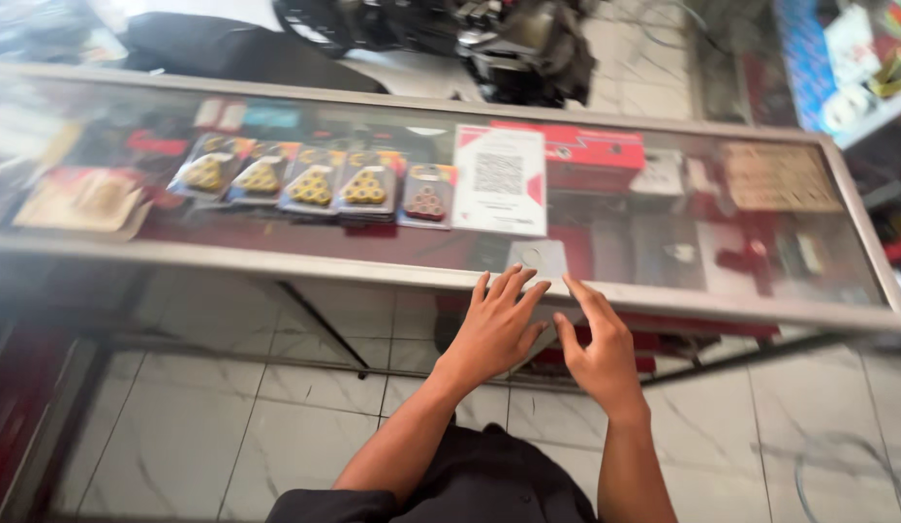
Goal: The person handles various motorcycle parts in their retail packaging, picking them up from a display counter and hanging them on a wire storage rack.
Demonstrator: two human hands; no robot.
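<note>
We look down on a long glass-topped desk (276,260) with a metal frame, its long axis running left to right and sloping slightly down toward the right. Under the glass lie a row of blister packs of small yellow rollers (286,179), a red box (591,155) and a white card with a square code (500,179). Below the near edge, pale marbled floor tiles (266,426) give open room on the left; the right is open too.

A small grey square plate (538,260) lies flat on the glass at the near edge, just right of the middle, its sides roughly parallel to the frame. Our left hand (496,324) is spread wide and flat, fingertips touching the frame just below the plate. Our right hand (598,344) is open and empty beside it, index finger reaching to the frame just right of the plate.
</note>
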